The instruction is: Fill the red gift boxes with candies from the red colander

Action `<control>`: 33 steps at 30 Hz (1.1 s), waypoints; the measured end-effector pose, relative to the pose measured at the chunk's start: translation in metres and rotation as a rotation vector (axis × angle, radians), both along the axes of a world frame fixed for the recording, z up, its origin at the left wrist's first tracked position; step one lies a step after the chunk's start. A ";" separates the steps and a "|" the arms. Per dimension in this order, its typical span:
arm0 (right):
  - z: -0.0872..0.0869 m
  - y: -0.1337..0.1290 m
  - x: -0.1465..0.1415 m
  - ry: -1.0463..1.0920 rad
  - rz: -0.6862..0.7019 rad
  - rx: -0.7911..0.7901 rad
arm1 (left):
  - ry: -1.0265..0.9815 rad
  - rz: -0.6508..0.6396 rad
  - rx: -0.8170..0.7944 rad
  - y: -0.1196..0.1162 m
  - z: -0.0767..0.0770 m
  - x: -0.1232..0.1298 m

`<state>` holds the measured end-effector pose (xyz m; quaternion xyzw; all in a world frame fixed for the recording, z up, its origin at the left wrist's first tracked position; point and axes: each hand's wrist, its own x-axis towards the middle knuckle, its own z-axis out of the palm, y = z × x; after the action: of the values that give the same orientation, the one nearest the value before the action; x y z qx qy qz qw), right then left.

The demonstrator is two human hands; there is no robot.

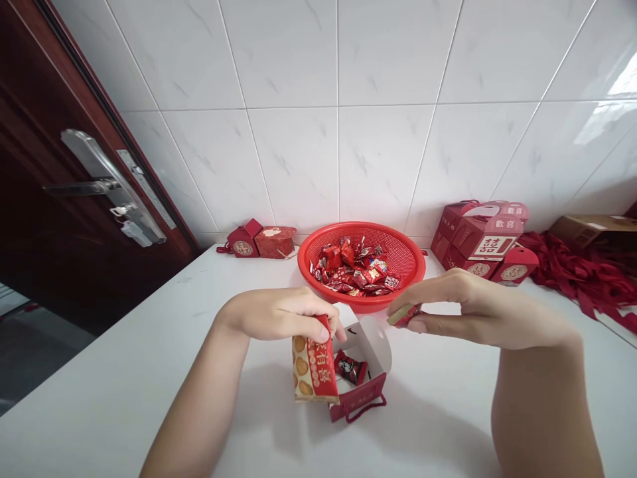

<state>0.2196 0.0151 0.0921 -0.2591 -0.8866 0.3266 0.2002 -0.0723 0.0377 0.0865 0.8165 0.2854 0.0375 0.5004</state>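
Observation:
My left hand [293, 315] grips the top of a red and cream snack packet [315, 368] with round biscuits printed on it. The packet hangs upright in front of the left side of an open gift box [375, 392], hiding part of it. Inside the box, which is white within and dark red outside, lies a dark red wrapped candy [350, 367]. A cord handle [368, 406] droops at the box's near side. Beyond the box's right flap, my right hand [462, 309] pinches a small red and yellow-green wrapped candy [404, 315] above the table.
A red plastic basket [417, 255] of wrapped candies stands behind the box. Closed red gift boxes [485, 236] are stacked at the back right, beside dark red ribbons [577, 272]. Two more boxes [259, 240] sit at the back left. A tiled wall [293, 159] bounds the table.

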 end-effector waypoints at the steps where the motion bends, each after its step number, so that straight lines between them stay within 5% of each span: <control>1: 0.001 0.000 0.002 -0.012 -0.014 0.004 | 0.037 -0.009 -0.005 0.000 -0.001 0.000; 6: 0.006 -0.001 0.013 -0.078 -0.067 0.003 | 0.139 -0.048 -0.013 0.005 -0.004 -0.004; 15: 0.006 0.000 0.013 -0.110 -0.097 0.044 | 0.008 -0.218 -0.008 0.009 -0.007 -0.010; 33: -0.010 0.011 -0.021 -0.112 0.094 -0.091 | -0.002 -0.258 0.060 0.004 -0.005 -0.011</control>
<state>0.1986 0.0261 0.0821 -0.2438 -0.8919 0.3606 0.1230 -0.0832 0.0420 0.0813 0.8610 0.1763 -0.0179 0.4767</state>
